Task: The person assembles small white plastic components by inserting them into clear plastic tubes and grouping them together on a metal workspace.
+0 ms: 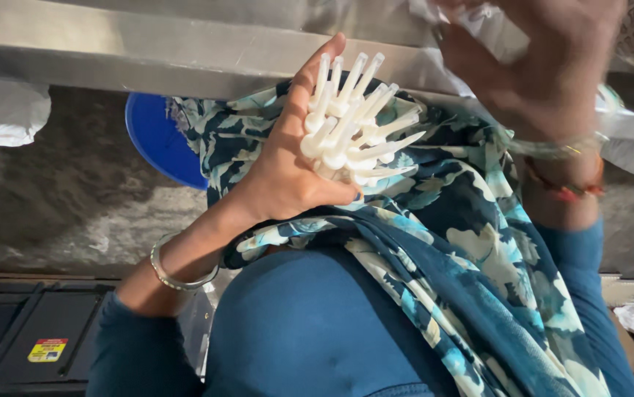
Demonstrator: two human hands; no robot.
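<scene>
Centrally, the left hand (287,158) gripped a bundle of white plastic nozzles (354,121) in its curled fingers (tips fanning toward the upper right). Top right, the right hand (545,66) clutched clear plastic film (471,18) against the metal shelf (148,44).

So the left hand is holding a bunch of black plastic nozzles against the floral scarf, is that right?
Not quite: the nozzles are white, not black. The head view shows the left hand holding the bunch against the floral scarf.
</scene>
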